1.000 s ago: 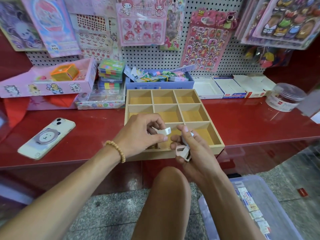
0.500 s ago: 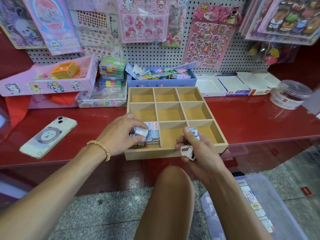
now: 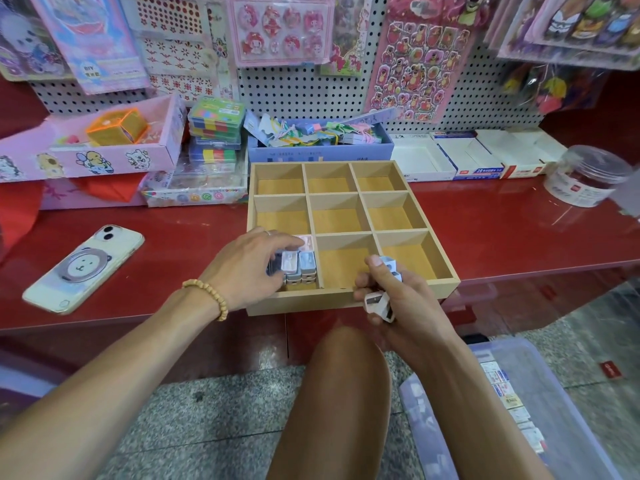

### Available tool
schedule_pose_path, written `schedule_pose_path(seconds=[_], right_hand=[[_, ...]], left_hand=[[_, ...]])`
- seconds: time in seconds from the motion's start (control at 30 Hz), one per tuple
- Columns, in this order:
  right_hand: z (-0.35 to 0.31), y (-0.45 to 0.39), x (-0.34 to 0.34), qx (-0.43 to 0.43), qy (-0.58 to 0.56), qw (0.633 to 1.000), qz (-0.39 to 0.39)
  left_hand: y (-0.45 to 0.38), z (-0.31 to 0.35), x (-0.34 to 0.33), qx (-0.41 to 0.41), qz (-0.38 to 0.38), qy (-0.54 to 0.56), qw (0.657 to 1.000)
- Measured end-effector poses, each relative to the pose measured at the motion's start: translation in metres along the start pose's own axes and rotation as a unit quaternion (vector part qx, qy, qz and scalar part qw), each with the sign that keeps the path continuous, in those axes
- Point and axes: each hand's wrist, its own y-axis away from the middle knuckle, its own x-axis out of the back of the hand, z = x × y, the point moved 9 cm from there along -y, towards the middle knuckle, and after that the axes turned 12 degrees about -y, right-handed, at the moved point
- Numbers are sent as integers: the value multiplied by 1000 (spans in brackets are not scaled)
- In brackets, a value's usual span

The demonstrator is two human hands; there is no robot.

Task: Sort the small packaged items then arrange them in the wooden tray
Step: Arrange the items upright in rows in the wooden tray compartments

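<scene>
Tray (image 3: 349, 299), wooden, 3x3 compartments, sits centre frame on red counter (image 3: 519, 237), near edge overhanging slightly toward the person. Eight compartments show bare wood floor. Lower-left compartment holds packs (image 3: 299, 266): small packaged items standing in tight rows, white/pale-blue faces up, filling approx. the right part of that cell; remainder hidden by hand.

L hand (image 3: 247, 268) reaches into lower-left compartment, fingers curled down over the packs, fingertips touching their left side. Whether it pinches one pack or merely presses the row: cannot tell. Bead bracelet (image 3: 207, 294) on L wrist, ring on one finger.

R hand (image 3: 398, 299) at tray's front rim, lower-centre of frame, clenched round a bundle (image 3: 379, 304) of several small white packs; thumb up, packs protruding above and below the fist.

Surroundings: phone (image 3: 83, 268) in bear-print case lies flat on counter, left of frame, well apart from tray. Blue box (image 3: 320, 150) of mixed items just behind tray. Pink box (image 3: 86, 157) upper left; white cartons (image 3: 467, 157) upper right; clear tub (image 3: 588, 176) far right. Pegboard (image 3: 311, 91) w/ sticker sheets across top. Clear bin (image 3: 526, 410) on floor, lower right, w/ more packs inside. Bare knee lower centre.
</scene>
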Motion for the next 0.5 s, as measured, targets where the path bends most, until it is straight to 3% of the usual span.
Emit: schedule_pose_path(seconds=[0.5], right_hand=[[-7, -3, -11, 27, 81, 996, -39]], left_hand=[[-6, -11, 11, 23, 43, 30, 998]])
